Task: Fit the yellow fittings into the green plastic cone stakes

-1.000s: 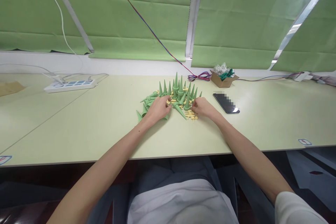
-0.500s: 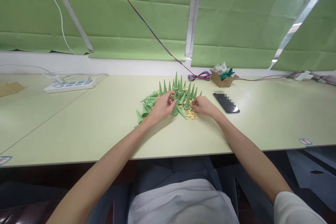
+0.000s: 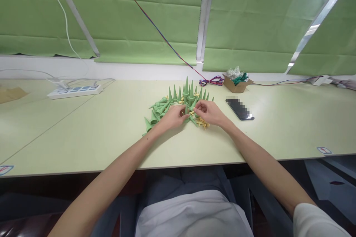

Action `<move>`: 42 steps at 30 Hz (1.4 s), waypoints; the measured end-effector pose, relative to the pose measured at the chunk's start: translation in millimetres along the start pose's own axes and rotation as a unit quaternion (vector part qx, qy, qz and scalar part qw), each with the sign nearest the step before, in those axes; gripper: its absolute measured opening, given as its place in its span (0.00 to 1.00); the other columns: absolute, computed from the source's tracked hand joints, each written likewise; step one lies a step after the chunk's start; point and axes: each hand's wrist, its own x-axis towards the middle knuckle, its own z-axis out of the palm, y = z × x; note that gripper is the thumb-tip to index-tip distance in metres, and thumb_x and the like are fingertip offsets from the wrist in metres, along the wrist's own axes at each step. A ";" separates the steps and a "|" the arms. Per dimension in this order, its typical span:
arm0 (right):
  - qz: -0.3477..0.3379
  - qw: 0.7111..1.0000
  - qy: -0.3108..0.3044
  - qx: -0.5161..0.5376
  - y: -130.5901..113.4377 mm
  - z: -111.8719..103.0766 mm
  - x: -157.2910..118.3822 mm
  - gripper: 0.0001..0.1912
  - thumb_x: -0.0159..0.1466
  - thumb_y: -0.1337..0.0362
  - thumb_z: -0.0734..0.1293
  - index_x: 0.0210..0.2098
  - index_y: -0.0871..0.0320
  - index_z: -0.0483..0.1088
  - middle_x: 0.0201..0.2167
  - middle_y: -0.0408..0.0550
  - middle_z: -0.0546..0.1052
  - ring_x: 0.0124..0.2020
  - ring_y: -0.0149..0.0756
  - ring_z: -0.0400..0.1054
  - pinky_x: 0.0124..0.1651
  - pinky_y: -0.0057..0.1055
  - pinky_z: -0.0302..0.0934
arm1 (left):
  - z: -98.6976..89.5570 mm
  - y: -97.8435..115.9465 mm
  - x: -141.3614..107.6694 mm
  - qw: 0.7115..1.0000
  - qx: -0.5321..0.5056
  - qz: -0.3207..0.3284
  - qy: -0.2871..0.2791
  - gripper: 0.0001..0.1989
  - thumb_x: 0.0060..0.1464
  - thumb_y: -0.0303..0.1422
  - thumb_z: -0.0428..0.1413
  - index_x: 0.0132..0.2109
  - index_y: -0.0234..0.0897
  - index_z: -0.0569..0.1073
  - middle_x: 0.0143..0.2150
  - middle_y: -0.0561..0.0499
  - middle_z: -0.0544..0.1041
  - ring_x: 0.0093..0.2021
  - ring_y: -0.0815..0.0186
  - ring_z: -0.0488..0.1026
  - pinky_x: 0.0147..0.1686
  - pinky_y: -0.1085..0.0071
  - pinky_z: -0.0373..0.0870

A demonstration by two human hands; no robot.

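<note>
My left hand is closed around a green plastic spike, which stands point up between thumb and fingers. Close beside it, my right hand has thumb and fingertips pinched together; whatever is between them is too small to make out. Small yellow plastic pieces lie on the table below my right hand. Behind both hands, several green spikes stand upright in a cluster. More green spikes lie on their sides to the left, some showing hollow open ends.
A phone lies right of my right hand. Behind it are a small cardboard box with plastic and green stuff inside, and a coiled red-blue cable. A white power strip sits at the far left on the pale table.
My right hand has moved left from the yellow pieces to beside my left hand. My left hand has shifted slightly down and right and its fingers have closed around the spike.
</note>
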 end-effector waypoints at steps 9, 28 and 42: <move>-0.061 0.991 0.092 0.071 -2.2 8.6 -4.4 0.13 0.67 0.54 0.63 0.41 0.58 0.70 0.36 0.49 0.77 0.37 0.34 0.72 0.34 0.27 0.65 | -4.8 11.5 0.2 0.987 -0.145 -0.051 0.048 0.18 0.56 0.44 0.57 0.27 0.39 0.62 0.23 0.52 0.70 0.26 0.64 0.68 0.28 0.67 0.63; -0.067 0.976 0.144 0.149 1.8 23.8 -3.7 0.11 0.65 0.56 0.67 0.37 0.58 0.72 0.35 0.48 0.76 0.33 0.35 0.72 0.31 0.29 0.66 | -2.7 19.1 0.9 0.881 -0.450 -0.119 0.081 0.15 0.51 0.40 0.63 0.35 0.34 0.70 0.23 0.57 0.68 0.17 0.75 0.60 0.17 0.75 0.56; -0.060 0.974 0.122 0.179 0.2 23.4 -4.1 0.10 0.63 0.56 0.69 0.35 0.57 0.72 0.32 0.46 0.76 0.29 0.33 0.71 0.30 0.31 0.67 | -1.1 20.6 1.0 0.866 -0.473 -0.143 0.080 0.15 0.54 0.41 0.62 0.36 0.34 0.70 0.20 0.58 0.64 0.17 0.74 0.60 0.16 0.76 0.55</move>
